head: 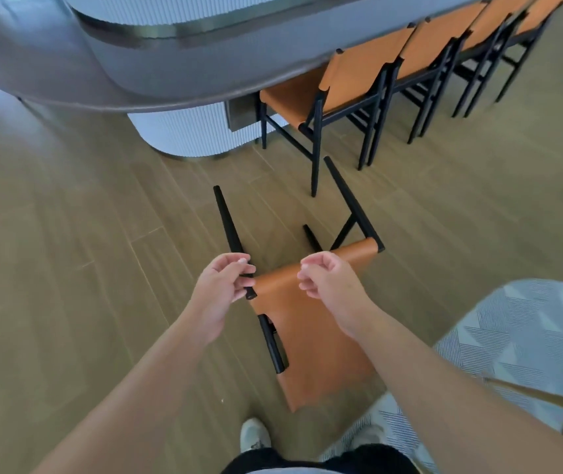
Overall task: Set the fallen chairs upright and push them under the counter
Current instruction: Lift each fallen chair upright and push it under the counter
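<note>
A fallen chair (310, 340) with an orange leather seat and back and a black frame lies on its back on the wooden floor, its legs pointing toward the counter (157, 73). My left hand (220, 292) is at the chair's left front leg where it meets the seat, fingers curled beside it; whether it grips the leg is unclear. My right hand (328, 282) hovers over the seat's front edge with its fingers curled and holds nothing. Several matching chairs, the nearest (345, 87), stand upright and are pushed under the counter at the right.
The counter's white fluted base (184, 131) stands ahead on the left. A grey patterned rug (519, 340) covers the floor at the right, under the fallen chair's back. My shoes (254, 434) are just behind the chair. Bare wooden floor lies to the left.
</note>
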A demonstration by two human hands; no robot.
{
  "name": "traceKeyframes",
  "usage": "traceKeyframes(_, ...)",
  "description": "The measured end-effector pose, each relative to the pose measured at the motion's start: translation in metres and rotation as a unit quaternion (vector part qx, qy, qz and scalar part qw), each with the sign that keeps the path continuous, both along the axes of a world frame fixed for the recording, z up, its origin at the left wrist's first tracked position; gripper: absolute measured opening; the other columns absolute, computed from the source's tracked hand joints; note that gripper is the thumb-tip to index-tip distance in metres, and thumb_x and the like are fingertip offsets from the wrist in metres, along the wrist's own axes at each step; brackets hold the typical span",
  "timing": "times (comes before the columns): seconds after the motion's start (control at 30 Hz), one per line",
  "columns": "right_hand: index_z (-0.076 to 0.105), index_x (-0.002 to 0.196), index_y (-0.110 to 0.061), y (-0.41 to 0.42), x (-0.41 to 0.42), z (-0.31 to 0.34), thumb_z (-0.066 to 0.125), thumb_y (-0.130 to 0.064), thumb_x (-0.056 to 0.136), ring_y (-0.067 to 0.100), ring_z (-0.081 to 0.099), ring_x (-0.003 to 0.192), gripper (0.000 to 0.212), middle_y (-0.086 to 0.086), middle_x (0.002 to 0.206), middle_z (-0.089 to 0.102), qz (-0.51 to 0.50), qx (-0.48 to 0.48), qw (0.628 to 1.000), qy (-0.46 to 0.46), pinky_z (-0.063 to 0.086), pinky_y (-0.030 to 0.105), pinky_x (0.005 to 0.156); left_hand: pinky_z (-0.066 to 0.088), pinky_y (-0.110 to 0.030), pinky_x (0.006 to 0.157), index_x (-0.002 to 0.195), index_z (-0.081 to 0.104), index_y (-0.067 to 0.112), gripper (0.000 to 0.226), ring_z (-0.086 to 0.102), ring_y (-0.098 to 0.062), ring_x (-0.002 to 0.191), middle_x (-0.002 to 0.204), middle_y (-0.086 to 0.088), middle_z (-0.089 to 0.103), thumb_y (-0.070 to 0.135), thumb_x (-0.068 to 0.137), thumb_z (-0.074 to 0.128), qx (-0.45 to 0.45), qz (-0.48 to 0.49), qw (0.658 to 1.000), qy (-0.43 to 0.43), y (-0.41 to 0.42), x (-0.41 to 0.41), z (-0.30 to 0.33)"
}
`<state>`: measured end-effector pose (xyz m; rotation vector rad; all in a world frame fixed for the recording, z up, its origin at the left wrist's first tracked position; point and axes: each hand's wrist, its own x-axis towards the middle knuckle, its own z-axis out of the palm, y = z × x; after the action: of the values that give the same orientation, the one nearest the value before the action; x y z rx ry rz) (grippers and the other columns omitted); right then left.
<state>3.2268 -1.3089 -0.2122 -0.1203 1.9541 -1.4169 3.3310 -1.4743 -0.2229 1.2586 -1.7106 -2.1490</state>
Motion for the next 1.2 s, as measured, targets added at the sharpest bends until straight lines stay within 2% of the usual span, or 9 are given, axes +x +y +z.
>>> traceKeyframes(0.17, 0.064, 0.104, -0.019, 0.042, 0.012, -0.003, 0.057, -0.017, 0.096, 0.014, 0.068, 0.087, 0.011, 0.005, 0.1, 0.071, -0.048, -0.014, 0.999, -0.007, 0.056, 0.034, 0.09, 0.046, -0.034, 0.085, 0.106, 0.069, 0.02, 0.018, 0.065, -0.014, 0.083, 0.096, 0.001, 0.073, 0.018, 0.098, 0.053, 0.014, -0.037, 0.999, -0.004, 0.037, 0.004, -0.003)
traceKeyframes(0.33, 0.065, 0.104, -0.017, 0.087, 0.018, -0.011, 0.058, -0.014, 0.094, 0.012, 0.067, 0.084, 0.013, 0.009, 0.106, 0.071, -0.059, -0.026, 0.998, -0.023, 0.055, 0.032, 0.087, 0.048, -0.034, 0.086, 0.105, 0.068, 0.021, 0.016, 0.065, -0.012, 0.081, 0.095, 0.004, 0.071, 0.023, 0.1, 0.054, -0.013, -0.066, 0.997, -0.031, 0.077, 0.007, -0.003)
traceKeyframes(0.53, 0.065, 0.102, -0.018, 0.127, 0.01, -0.043, 0.056, -0.017, 0.095, 0.012, 0.066, 0.083, 0.011, 0.005, 0.101, 0.071, -0.061, -0.003, 0.997, -0.038, 0.054, 0.037, 0.09, 0.049, -0.032, 0.087, 0.108, 0.067, 0.021, 0.015, 0.066, -0.011, 0.085, 0.103, 0.003, 0.072, 0.023, 0.101, 0.053, -0.035, -0.091, 0.994, -0.043, 0.114, -0.009, -0.022)
traceKeyframes(0.7, 0.063, 0.099, -0.018, 0.138, 0.005, -0.071, 0.056, -0.016, 0.094, 0.013, 0.065, 0.081, 0.009, 0.005, 0.099, 0.07, -0.123, 0.014, 0.992, -0.036, 0.053, 0.034, 0.084, 0.048, -0.031, 0.087, 0.107, 0.067, 0.021, 0.015, 0.066, -0.01, 0.084, 0.101, 0.003, 0.071, 0.023, 0.101, 0.054, -0.018, -0.131, 0.989, -0.063, 0.125, -0.027, -0.055)
traceKeyframes(0.93, 0.064, 0.099, -0.019, 0.126, 0.001, -0.119, 0.056, -0.017, 0.093, 0.011, 0.068, 0.08, 0.01, 0.004, 0.101, 0.072, -0.188, 0.036, 0.981, -0.042, 0.053, 0.041, 0.091, 0.048, -0.029, 0.082, 0.106, 0.066, 0.022, 0.013, 0.066, -0.01, 0.082, 0.101, 0.002, 0.07, 0.023, 0.1, 0.054, -0.004, -0.184, 0.979, -0.091, 0.121, -0.055, -0.121)
traceKeyframes(1.07, 0.063, 0.1, -0.023, 0.125, -0.004, -0.161, 0.056, -0.022, 0.093, 0.015, 0.07, 0.089, 0.01, 0.0, 0.102, 0.07, -0.181, 0.062, 0.98, -0.057, 0.054, 0.041, 0.092, 0.049, -0.032, 0.085, 0.102, 0.065, 0.021, 0.011, 0.065, -0.015, 0.082, 0.098, 0.0, 0.069, 0.019, 0.1, 0.054, 0.01, -0.148, 0.983, -0.112, 0.122, -0.069, -0.167)
traceKeyframes(1.2, 0.063, 0.097, -0.023, 0.135, -0.013, -0.213, 0.055, -0.023, 0.093, 0.017, 0.067, 0.086, 0.009, 0.0, 0.093, 0.07, -0.158, 0.101, 0.981, -0.055, 0.054, 0.042, 0.09, 0.049, -0.032, 0.083, 0.099, 0.064, 0.021, 0.008, 0.065, -0.015, 0.082, 0.096, 0.0, 0.068, 0.02, 0.098, 0.056, 0.019, -0.13, 0.984, -0.124, 0.125, -0.079, -0.222)
